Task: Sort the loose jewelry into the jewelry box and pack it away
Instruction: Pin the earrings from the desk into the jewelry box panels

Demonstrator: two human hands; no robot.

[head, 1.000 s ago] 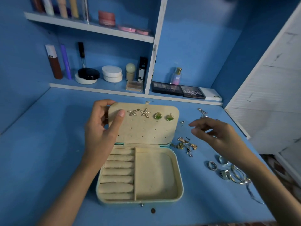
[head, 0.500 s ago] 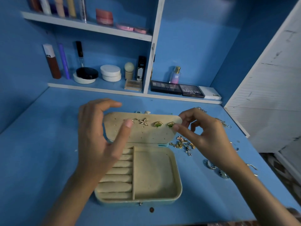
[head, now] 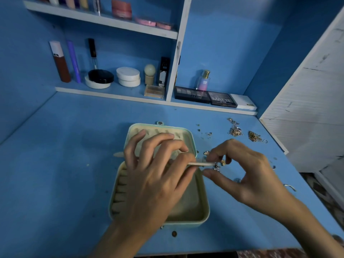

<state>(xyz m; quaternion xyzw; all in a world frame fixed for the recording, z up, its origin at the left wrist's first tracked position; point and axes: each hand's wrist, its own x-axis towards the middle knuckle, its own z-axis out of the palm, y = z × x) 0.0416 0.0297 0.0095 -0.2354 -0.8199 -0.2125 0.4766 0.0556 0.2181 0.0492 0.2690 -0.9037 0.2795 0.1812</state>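
Your rectangular cream jewelry box (head: 188, 209) is lined in matt, soft-looking cloth. The blue painted worktop (head: 65, 164) looks matt and scuffed, while the tangled gold and silver metal chains (head: 235, 131) glint.

"MATTE" on the black palette (head: 221, 99); "SB" on the perfume bottle (head: 203, 81).

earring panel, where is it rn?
Head view, centre: the earring panel sits edge-on above the open jewelry box, pinched between the left hand and the right hand.
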